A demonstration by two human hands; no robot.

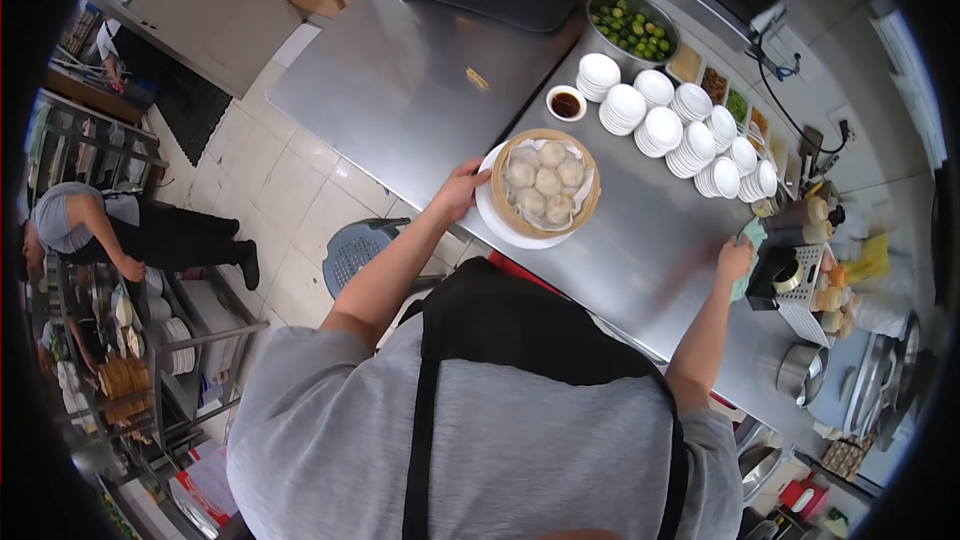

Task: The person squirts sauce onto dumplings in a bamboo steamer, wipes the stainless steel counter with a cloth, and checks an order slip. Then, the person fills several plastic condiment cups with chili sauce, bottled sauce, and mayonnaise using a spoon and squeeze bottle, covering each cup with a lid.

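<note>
My left hand (462,190) grips the left rim of a white plate (492,222). On that plate stands a round bamboo steamer basket (590,202), lined with white paper and holding several pale dumplings (547,181). Just behind the steamer is a small white dish of dark sauce (566,104). Out to the right, my right hand (736,258) is closed on a light green cloth (748,246) near the right part of the steel counter.
Stacks of small white dishes (660,130) fill the counter's back right, beside a metal bowl of green citrus (630,28). A white basket (800,305) and bottles stand far right. A grey stool (360,252) is below the counter edge. Another person (130,225) works at the left shelves.
</note>
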